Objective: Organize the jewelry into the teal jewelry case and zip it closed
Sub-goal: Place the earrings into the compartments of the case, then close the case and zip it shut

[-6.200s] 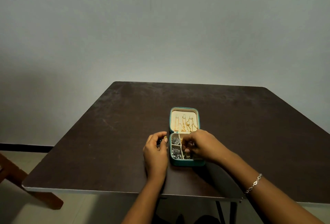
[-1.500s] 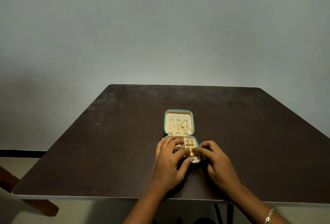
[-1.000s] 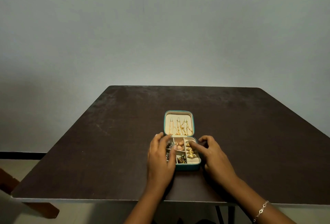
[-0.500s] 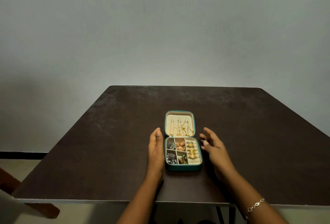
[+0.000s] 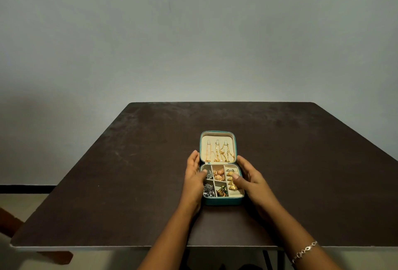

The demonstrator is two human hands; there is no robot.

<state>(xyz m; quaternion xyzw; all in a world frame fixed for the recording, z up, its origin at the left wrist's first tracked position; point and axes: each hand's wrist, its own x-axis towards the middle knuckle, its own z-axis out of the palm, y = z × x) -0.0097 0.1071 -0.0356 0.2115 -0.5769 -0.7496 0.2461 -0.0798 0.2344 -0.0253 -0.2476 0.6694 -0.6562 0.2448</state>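
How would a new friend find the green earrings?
On the dark table lies an open teal case. In its tray, look in the near middle pocket. The green earrings alone show green, with silver earrings on their left.

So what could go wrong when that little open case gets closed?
The gold chains lie loose in the lid; folding it over may let them slide and get pinched. The gold earrings look heaped in the teal case and might block the lid. The left hand and right hand have thumbs over the rim and could knock pieces out.
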